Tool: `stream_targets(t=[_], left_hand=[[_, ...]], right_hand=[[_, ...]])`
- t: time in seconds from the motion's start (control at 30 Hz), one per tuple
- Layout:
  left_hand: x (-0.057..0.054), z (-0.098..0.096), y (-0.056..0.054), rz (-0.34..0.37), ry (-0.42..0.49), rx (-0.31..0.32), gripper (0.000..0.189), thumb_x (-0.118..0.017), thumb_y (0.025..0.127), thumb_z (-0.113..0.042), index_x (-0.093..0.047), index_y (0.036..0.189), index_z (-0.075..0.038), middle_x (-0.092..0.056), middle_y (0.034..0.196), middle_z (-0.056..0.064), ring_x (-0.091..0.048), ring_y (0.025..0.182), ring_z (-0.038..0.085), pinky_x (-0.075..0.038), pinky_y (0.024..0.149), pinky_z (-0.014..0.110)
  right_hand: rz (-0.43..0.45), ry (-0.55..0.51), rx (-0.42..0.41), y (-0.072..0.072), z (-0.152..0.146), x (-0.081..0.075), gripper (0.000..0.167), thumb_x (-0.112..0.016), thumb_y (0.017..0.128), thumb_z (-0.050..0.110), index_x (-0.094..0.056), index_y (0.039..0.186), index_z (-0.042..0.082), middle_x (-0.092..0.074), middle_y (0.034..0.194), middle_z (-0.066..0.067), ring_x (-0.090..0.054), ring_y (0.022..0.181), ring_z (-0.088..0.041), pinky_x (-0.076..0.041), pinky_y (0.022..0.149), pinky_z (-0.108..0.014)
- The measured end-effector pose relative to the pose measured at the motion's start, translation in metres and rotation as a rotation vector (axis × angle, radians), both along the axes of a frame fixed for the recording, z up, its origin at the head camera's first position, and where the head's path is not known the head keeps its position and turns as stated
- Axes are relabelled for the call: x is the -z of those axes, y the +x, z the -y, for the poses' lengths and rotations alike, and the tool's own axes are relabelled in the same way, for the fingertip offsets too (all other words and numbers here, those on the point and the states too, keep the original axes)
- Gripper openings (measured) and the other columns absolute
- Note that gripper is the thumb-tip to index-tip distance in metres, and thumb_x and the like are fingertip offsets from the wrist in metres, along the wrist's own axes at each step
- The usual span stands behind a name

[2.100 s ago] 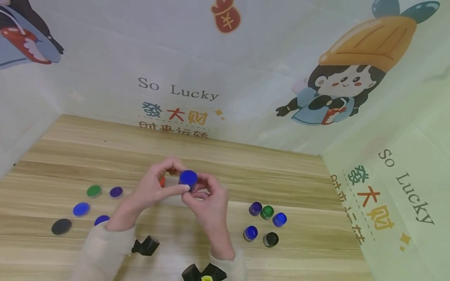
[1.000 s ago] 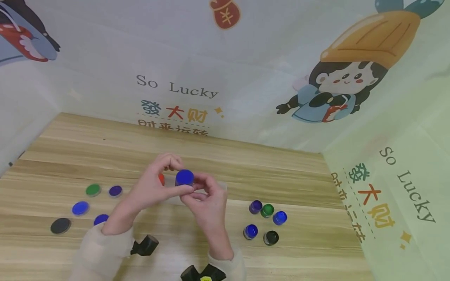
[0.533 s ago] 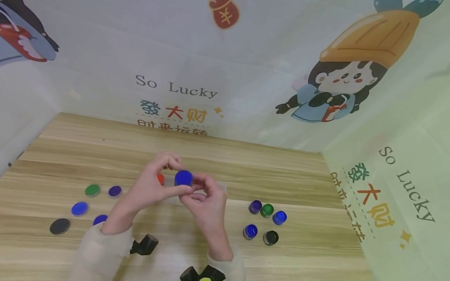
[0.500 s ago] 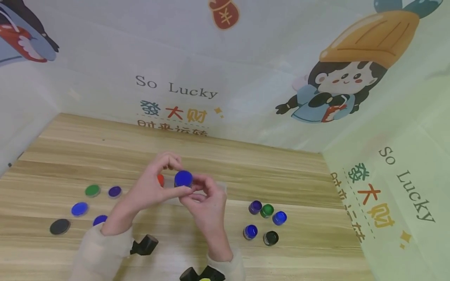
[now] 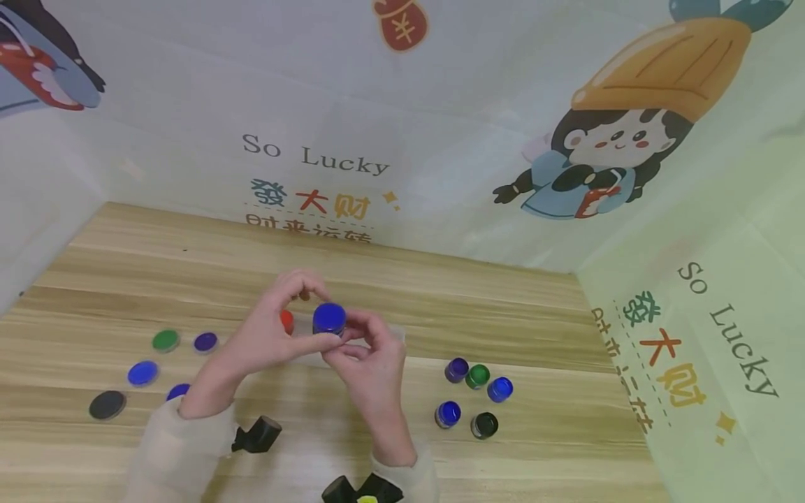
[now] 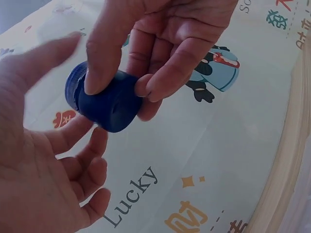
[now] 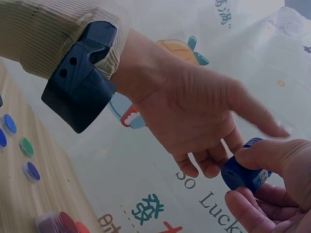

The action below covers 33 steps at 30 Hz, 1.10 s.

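A small blue jar [image 5: 330, 316] with a blue ridged-edge lid [image 6: 74, 87] is held up between both hands in the head view. My right hand [image 5: 374, 370] pinches the jar's body between thumb and fingers, seen closest in the left wrist view. Around the lid end lies my left hand [image 5: 264, 335], its fingers spread and relaxed. One blurred digit stands away from the lid there, while other fingertips sit right at its edge. A white label shows on the jar in the right wrist view.
Flat lids lie left: green [image 5: 166, 340], purple [image 5: 205, 342], blue [image 5: 143, 373], black [image 5: 107, 404], and another blue one [image 5: 179, 391] partly behind the sleeve. Several small open jars [image 5: 478, 377] stand right. A red item [image 5: 287, 321] and a whitish flat thing [image 5: 397, 332] are partly hidden behind the hands.
Both hands and the jar have shifted slightly left compared with two seconds ago. My left index finger has lifted a little from the lid. The right hand keeps its pinch.
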<state>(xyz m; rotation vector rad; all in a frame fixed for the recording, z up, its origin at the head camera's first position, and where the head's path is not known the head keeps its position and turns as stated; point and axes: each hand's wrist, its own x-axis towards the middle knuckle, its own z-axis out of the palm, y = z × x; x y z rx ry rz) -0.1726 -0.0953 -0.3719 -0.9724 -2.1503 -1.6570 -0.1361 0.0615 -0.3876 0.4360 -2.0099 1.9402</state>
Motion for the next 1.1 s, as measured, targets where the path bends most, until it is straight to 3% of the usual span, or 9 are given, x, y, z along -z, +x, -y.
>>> stream_targets(t=[0.1,0.17,0.33,0.57,0.67,0.8,0.93,1.03,1.1], left_hand=[[-0.0004,0.0019,-0.0001,-0.032,-0.002,0.039,0.040,-0.074,0.071,0.004,-0.062,0.109,-0.002,-0.057,0.107,0.005,-0.044,0.101,0.015,-0.032,0.086,0.035],[-0.0006,0.0027,0.0003,-0.007,0.008,0.041,0.038,-0.073,0.072,0.006,-0.065,0.108,-0.002,-0.056,0.108,0.006,-0.044,0.105,0.015,-0.030,0.089,0.041],[0.0004,-0.0012,0.0001,0.064,0.013,-0.034,0.035,-0.081,0.066,0.002,-0.060,0.092,-0.008,-0.055,0.100,0.001,-0.043,0.103,0.014,-0.030,0.088,0.042],[0.0013,0.0014,-0.0011,-0.038,0.018,0.039,0.038,-0.072,0.073,0.002,-0.063,0.110,-0.002,-0.055,0.108,0.004,-0.043,0.102,0.016,-0.031,0.087,0.036],[-0.0001,0.0013,0.0003,0.019,0.024,-0.001,0.030,-0.076,0.071,0.004,-0.066,0.098,-0.005,-0.055,0.103,0.001,-0.042,0.106,0.016,-0.028,0.090,0.043],[0.0006,-0.0021,0.0003,0.026,0.006,-0.062,0.039,-0.083,0.063,0.001,-0.059,0.093,-0.008,-0.054,0.101,-0.001,-0.043,0.102,0.014,-0.031,0.088,0.037],[0.0015,-0.0002,-0.0011,-0.050,0.007,0.006,0.037,-0.075,0.072,-0.002,-0.061,0.107,-0.002,-0.056,0.109,0.004,-0.044,0.102,0.015,-0.031,0.085,0.034],[0.0003,0.0019,-0.0006,-0.023,0.035,0.040,0.031,-0.071,0.075,0.003,-0.065,0.105,-0.002,-0.056,0.108,0.005,-0.043,0.105,0.017,-0.029,0.089,0.041],[-0.0002,0.0015,-0.0002,0.010,0.040,0.017,0.028,-0.075,0.072,0.004,-0.065,0.097,-0.005,-0.055,0.104,0.003,-0.043,0.106,0.016,-0.028,0.090,0.043]], right_hand=[[-0.005,0.003,0.004,0.0005,0.0000,-0.0011,0.031,-0.073,0.072,-0.009,-0.062,0.101,-0.008,-0.065,0.090,-0.019,-0.057,0.074,-0.011,-0.055,0.063,-0.030],[-0.005,0.007,0.006,0.0002,0.0001,-0.0010,0.030,-0.073,0.073,-0.008,-0.062,0.101,-0.008,-0.065,0.090,-0.019,-0.057,0.074,-0.010,-0.055,0.063,-0.030],[-0.003,0.007,-0.002,-0.0004,-0.0001,0.0003,0.030,-0.071,0.072,-0.011,-0.062,0.100,-0.008,-0.065,0.090,-0.019,-0.058,0.074,-0.010,-0.055,0.063,-0.030],[-0.003,0.007,0.008,-0.0001,-0.0011,-0.0001,0.030,-0.074,0.073,-0.007,-0.062,0.101,-0.007,-0.065,0.090,-0.018,-0.058,0.073,-0.011,-0.055,0.062,-0.030],[0.000,0.005,0.012,-0.0003,-0.0012,0.0004,0.030,-0.074,0.073,-0.006,-0.063,0.100,-0.006,-0.065,0.090,-0.017,-0.058,0.073,-0.010,-0.055,0.062,-0.030],[0.004,0.000,0.000,-0.0001,-0.0010,0.0010,0.030,-0.073,0.072,-0.009,-0.062,0.100,-0.007,-0.065,0.089,-0.018,-0.057,0.073,-0.009,-0.055,0.063,-0.030],[-0.003,0.005,-0.001,0.0000,-0.0006,0.0008,0.030,-0.074,0.073,-0.007,-0.062,0.100,-0.008,-0.065,0.089,-0.018,-0.057,0.072,-0.011,-0.055,0.062,-0.030],[0.002,0.007,0.002,0.0004,-0.0004,0.0003,0.030,-0.075,0.073,-0.005,-0.063,0.100,-0.007,-0.065,0.088,-0.017,-0.057,0.072,-0.011,-0.055,0.062,-0.030],[0.010,0.002,-0.002,0.0007,-0.0002,-0.0003,0.030,-0.074,0.072,-0.007,-0.063,0.100,-0.007,-0.065,0.088,-0.017,-0.057,0.072,-0.011,-0.055,0.062,-0.030]])
